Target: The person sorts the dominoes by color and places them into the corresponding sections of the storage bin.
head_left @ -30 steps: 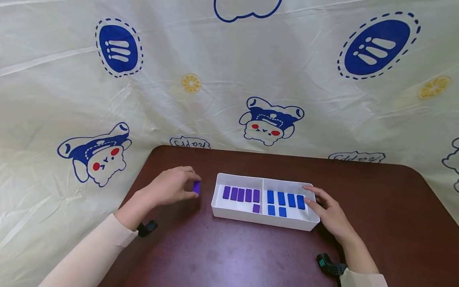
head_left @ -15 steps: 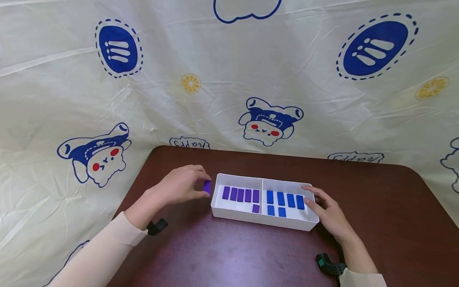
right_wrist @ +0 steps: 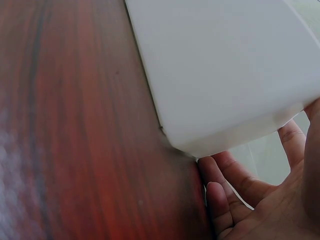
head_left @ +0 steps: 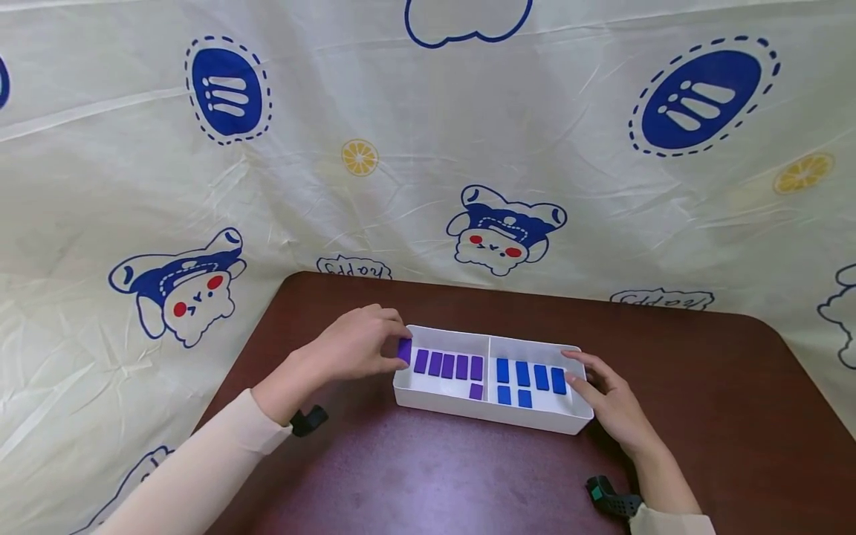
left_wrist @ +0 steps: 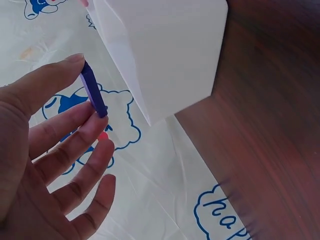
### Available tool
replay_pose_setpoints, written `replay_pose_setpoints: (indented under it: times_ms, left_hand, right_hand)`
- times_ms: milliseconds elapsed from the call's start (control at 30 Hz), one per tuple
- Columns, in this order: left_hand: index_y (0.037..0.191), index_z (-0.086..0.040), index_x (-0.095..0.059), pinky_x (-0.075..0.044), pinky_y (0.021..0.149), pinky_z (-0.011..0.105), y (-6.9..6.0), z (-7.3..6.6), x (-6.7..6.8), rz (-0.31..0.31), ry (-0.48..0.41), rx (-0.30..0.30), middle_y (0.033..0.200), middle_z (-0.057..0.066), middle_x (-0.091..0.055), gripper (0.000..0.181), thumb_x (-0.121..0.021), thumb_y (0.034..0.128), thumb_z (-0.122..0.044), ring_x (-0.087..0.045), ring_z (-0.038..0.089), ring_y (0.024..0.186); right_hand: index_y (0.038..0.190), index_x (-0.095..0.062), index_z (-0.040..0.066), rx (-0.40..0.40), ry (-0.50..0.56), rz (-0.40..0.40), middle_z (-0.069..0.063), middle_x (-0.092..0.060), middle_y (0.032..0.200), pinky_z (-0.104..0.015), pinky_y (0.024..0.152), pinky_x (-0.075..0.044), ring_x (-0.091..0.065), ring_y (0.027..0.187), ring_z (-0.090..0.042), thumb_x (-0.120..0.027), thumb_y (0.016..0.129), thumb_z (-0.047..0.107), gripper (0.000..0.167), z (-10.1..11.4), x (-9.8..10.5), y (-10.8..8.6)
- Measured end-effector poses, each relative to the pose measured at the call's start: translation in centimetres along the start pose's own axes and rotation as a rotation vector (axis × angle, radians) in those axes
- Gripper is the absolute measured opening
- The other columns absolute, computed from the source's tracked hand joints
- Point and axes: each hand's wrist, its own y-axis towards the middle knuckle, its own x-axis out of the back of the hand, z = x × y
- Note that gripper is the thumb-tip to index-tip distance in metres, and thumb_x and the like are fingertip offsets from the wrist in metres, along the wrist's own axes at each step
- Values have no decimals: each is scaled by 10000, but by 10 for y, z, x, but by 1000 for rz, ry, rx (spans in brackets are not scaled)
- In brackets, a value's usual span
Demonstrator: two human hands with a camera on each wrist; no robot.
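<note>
My left hand (head_left: 354, 343) pinches a small purple rectangular block (head_left: 404, 351) between thumb and fingers. In the head view this block is at the left end wall of a white two-compartment box (head_left: 491, 417), overlapping its rim. In the left wrist view the block (left_wrist: 93, 90) stands on edge between thumb and fingertips, the other fingers spread. My right hand (head_left: 611, 401) holds the box's right end, with thumb and index finger over the rim. In the right wrist view its other fingers (right_wrist: 245, 182) are bent beside the outer wall of the box (right_wrist: 220, 65).
In the box's left compartment lie several purple blocks (head_left: 448, 365), mostly in a row. Several blue blocks (head_left: 523, 374) lie in two rows in the right one. The box stands on a dark brown table (head_left: 428, 475); a printed pale curtain (head_left: 401, 215) hangs behind it.
My left hand has moved right with the pinched purple block, from left of the box to its left rim. My right hand has stayed on the box's right end.
</note>
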Motion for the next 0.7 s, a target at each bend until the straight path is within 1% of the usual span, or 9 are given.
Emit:
replay_pose_setpoints:
  times_ms: [100, 200, 400, 600, 700]
  left_hand:
    - [1194, -176, -782, -530, 880, 382, 5, -3, 0, 0, 13, -14, 1135, -19, -729, 427, -833, 851, -425, -630, 217, 1051]
    - [1199, -185, -783, -523, 900, 410, 10, -6, -1, 8, 10, -11, 1151, -22, -732, 427, -828, 855, -434, -627, 227, 1080]
    - [1198, -185, -784, -521, 953, 436, 20, -10, -7, 17, -3, -17, 1155, -27, -735, 425, -828, 858, -436, -635, 233, 1111]
    - [1225, -190, -775, -467, 1076, 467, 28, -15, -14, 47, -29, -2, 1186, -27, -729, 442, -818, 869, -449, -635, 217, 1173]
    - [1219, -193, -775, -429, 1129, 481, 34, -18, -17, 50, -25, -10, 1179, -37, -727, 434, -818, 869, -446, -635, 202, 1197]
  right_hand:
    - [1550, -471, 200, 5, -1, 0, -178, -306, 1681, -800, 1123, -232, -301, 1492, -483, -592, 1048, 413, 559, 0, 0, 0]
    - [1554, -466, 206, -4, -6, 1, -183, -298, 1684, -801, 1124, -231, -300, 1492, -486, -589, 1046, 428, 568, 0, 0, -1]
    - [1564, -451, 218, -29, -11, 7, -185, -287, 1688, -806, 1119, -232, -299, 1490, -486, -584, 1045, 437, 579, -3, -1, -2]
    - [1559, -456, 209, -20, -7, 5, -189, -288, 1687, -812, 1118, -229, -296, 1492, -492, -587, 1044, 432, 576, -1, 0, -2]
    - [1556, -458, 206, -20, -9, 4, -193, -285, 1687, -811, 1122, -226, -293, 1493, -498, -588, 1042, 438, 578, 2, 0, -2]
